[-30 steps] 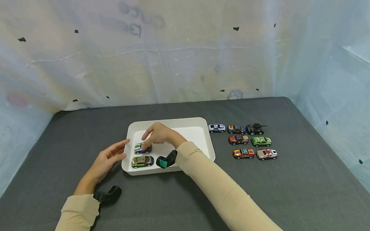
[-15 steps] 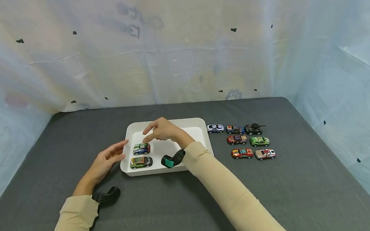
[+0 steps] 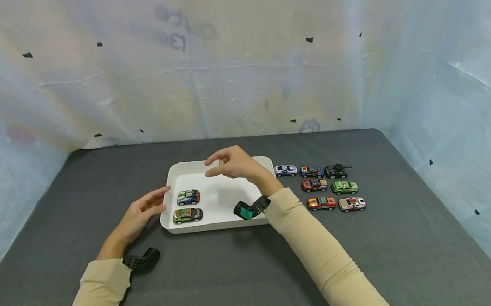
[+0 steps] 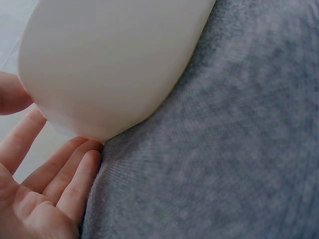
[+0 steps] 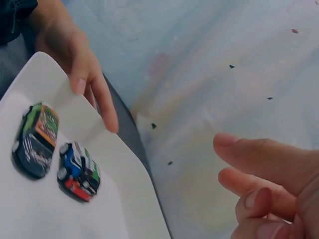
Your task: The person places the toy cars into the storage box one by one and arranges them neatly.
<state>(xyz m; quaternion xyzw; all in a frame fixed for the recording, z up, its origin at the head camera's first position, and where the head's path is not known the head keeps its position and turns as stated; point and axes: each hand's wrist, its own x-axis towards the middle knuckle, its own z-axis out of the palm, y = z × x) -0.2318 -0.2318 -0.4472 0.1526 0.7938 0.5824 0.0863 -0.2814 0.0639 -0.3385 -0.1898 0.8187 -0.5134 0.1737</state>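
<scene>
A white rectangular tray holds two toy cars near its left end. The farther, a blue, white and green toy car, lies behind a green-and-orange toy car with a black end. My left hand touches the tray's left side with its fingers extended; up close in the left wrist view, fingertips meet the tray wall low by the cloth. Above the tray's middle hovers my right hand, holding nothing, index finger and thumb apart and the other fingers bent, as the right wrist view confirms.
Right of the tray, several toy cars stand in rows, among them a white one, a green one and a red-and-yellow one. A black toy tank is with them. Pale sheeting encloses the grey cloth-covered table.
My right hand has let go of the blue, white and green car, risen and moved right over the tray. The left hand stays at the tray's left side.
</scene>
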